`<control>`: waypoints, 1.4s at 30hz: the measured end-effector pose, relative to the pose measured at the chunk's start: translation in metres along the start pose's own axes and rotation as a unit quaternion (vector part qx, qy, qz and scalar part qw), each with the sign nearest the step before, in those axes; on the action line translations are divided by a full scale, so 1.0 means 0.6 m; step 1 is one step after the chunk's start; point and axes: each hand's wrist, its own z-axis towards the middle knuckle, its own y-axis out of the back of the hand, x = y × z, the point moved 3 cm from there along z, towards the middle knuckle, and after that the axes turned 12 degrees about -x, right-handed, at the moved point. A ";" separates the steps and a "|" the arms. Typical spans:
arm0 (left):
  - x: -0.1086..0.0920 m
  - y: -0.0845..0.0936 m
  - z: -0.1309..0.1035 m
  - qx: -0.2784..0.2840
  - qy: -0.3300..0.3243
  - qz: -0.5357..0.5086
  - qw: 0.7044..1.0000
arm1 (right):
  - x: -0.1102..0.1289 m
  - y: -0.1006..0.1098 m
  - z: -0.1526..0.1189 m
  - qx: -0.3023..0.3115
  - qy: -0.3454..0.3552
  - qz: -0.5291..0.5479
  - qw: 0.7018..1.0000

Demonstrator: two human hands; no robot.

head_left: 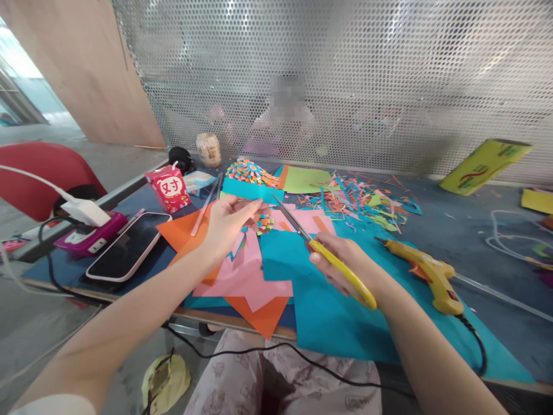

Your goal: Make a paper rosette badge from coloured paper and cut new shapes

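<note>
My left hand (pixel 228 222) pinches a strip of blue paper (pixel 246 189) between thumb and fingers, raised over the table. In my right hand (pixel 345 259) is a pair of scissors with yellow handles (pixel 341 274), the blades pointing up and left, tips near the strip's right end. Whether the blades touch the paper I cannot tell. Beneath my hands lie pink paper (pixel 246 279), orange paper (pixel 263 317) and blue sheets (pixel 345 323). Behind the strip sits a round, multicoloured fringed paper piece (pixel 250 172); another fringed piece (pixel 263 223) is partly hidden by my left hand.
A yellow glue gun (pixel 423 274) lies at right, its cord over the front edge. Paper scraps (pixel 363 199) heap at the back. Left are a phone (pixel 129 246), a purple power strip (pixel 90 233) and a red packet (pixel 168 189). A perforated metal panel (pixel 345 75) stands behind.
</note>
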 end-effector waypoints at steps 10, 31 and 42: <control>-0.004 -0.005 -0.004 0.000 0.019 0.012 1.000 | 0.004 -0.002 0.001 0.021 -0.010 0.001 1.000; 0.000 0.005 0.011 -0.029 -0.030 -0.002 0.999 | 0.009 0.007 -0.001 0.008 -0.025 0.002 1.000; 0.009 0.001 0.011 0.057 -0.025 0.100 0.993 | -0.037 0.019 0.030 -0.210 -0.065 -0.150 0.964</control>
